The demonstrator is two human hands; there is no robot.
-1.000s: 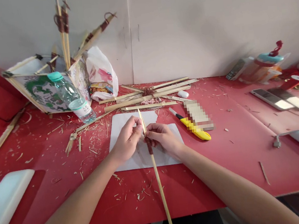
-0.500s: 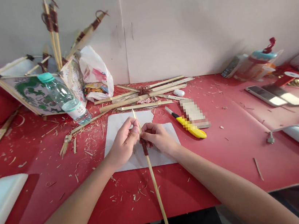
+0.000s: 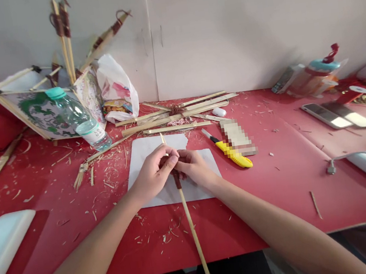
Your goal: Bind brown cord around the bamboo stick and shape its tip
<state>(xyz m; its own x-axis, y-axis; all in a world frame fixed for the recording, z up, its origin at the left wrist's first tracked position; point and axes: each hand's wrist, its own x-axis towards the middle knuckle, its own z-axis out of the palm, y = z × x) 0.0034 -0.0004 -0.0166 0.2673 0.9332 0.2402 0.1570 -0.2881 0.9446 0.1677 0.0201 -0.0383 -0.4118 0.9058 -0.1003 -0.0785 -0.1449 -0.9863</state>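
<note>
A slim bamboo stick with a pointed tip runs up from my lap, over the table edge, to my hands. Dark brown cord wrapping covers part of it just below my fingers, and another brown band is at its lower end. My left hand is closed across the stick under the tip, thumb and fingertips pinched together. From the other side, my right hand closes on the wrapped part, its fingertips meeting those of the left. Any loose cord end between them is hidden. Both hands are above a white sheet.
A yellow utility knife lies right of the sheet, blade out, beside a blurred card. Bamboo strips are piled behind. At left stand a water bottle, a plastic bag and a box of wrapped sticks. Shavings litter the table.
My left hand has shifted right across the stick, its fingertips now against those of my right hand. The right hand and the stick stay about in place.
</note>
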